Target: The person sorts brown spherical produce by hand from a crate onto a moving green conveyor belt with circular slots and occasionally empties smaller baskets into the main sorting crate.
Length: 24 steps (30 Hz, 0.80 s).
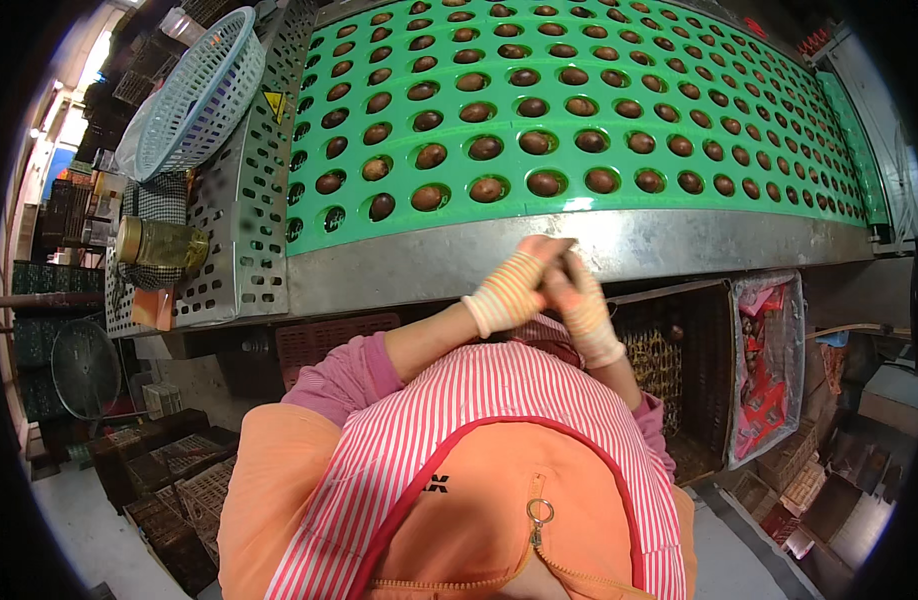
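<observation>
Both hands wear striped, rubber-coated knit work gloves and meet above the near steel edge (399,270) of a conveyor. My left hand (515,289) comes in from the left, its fingers overlapping those of my right hand (579,300). The fingers are blurred, and whether something is held between them cannot be told. Beyond them lies a green belt (519,206) with rows of oval pockets. Most pockets hold one brown, nut-like oval piece (546,182); a few at the left end, such as one pocket (334,219), hold none.
A perforated steel guard (260,225) stands left, with a blue plastic basket (204,97) and a lidded glass jar (163,244). Below the edge at right are a dark crate (703,375) and a plastic-lined box (793,360) with red packets. Crates (181,465) are stacked lower left.
</observation>
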Motion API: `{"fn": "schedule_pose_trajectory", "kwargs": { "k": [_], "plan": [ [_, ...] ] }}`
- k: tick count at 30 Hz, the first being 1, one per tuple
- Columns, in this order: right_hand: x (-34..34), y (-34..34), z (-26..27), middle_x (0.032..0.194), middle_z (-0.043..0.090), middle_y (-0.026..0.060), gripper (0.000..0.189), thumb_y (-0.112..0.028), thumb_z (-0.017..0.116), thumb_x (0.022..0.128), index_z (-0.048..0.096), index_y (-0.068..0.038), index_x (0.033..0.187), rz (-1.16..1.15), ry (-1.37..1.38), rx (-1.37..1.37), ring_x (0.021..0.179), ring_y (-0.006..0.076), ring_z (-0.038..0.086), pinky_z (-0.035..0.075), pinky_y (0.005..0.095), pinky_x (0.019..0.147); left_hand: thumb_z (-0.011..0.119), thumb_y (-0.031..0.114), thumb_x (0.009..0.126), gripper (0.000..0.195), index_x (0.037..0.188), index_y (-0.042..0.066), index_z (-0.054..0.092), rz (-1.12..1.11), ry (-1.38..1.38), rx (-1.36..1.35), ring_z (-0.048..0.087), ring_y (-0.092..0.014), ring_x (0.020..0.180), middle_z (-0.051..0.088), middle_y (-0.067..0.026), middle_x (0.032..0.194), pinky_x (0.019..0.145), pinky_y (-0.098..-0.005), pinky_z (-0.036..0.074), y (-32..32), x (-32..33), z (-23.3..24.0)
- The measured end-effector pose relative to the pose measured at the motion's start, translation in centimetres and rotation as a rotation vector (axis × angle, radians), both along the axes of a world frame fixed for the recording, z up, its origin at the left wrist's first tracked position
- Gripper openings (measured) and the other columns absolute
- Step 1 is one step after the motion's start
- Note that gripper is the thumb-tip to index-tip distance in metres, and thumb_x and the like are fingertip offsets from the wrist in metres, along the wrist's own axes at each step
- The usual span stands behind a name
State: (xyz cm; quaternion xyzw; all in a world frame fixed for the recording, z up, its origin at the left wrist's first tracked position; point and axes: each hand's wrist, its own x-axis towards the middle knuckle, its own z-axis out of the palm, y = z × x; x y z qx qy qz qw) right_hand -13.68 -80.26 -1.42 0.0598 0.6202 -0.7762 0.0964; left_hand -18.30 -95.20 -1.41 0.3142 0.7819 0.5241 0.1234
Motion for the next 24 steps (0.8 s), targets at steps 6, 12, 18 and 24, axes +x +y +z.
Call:
{"fn": "schedule_pose_trajectory", "kwargs": {
  "k": [6,12,18,24],
  "plan": [
    [-0.2,-1.4,1.5,0.117,0.06,0.0112,0.046,-0.024,0.061,0.096,0.052,0.004,0.131,0.07,-0.128,0.001,0.088,0.0152,0.064,0.053,0.0265,0.079,0.062,0.012,0.081,0.041,0.121,0.004,0.056,0.26,0.38,-0.44,0.056,-0.03,0.09,0.053,-0.0158,0.107,0.081,-0.0405,0.049,-15.8,-3.7,-1.5],
    [5.0,8.3,-2.8,0.112,0.064,0.0093,0.037,-0.022,0.06,0.097,0.058,0.001,0.126,-0.603,-0.202,0.109,0.087,0.0163,0.065,0.054,0.0279,0.074,0.058,0.024,0.088,0.044,0.13,0.009,0.055,0.618,0.284,-0.846,0.049,-0.04,0.12,0.046,-0.018,0.139,0.1,-0.0477,0.041,-30.5,-8.5,-8.2],
    [16.0,20.2,-5.4,0.108,0.066,0.0017,0.035,-0.028,0.06,0.098,0.063,-0.005,0.124,-1.212,-0.333,0.335,0.087,0.0124,0.064,0.053,0.0272,0.073,0.062,0.024,0.09,0.047,0.131,0.003,0.054,0.49,0.573,-0.872,0.052,-0.041,0.118,0.055,-0.0225,0.131,0.099,-0.0485,0.042,-28.8,-10.3,-9.1],
    [29.1,24.0,-10.1,0.141,0.05,0.0106,0.04,-0.026,0.059,0.097,0.057,-0.008,0.133,-1.384,-0.806,0.314,0.125,0.028,0.05,0.056,0.0393,0.082,0.061,0.013,0.092,0.026,0.117,0.005,0.061,0.254,0.474,-0.865,0.058,-0.039,0.1,0.061,-0.0179,0.115,0.087,-0.0471,0.048,-23.0,-13.7,-10.6]
  ]
}}
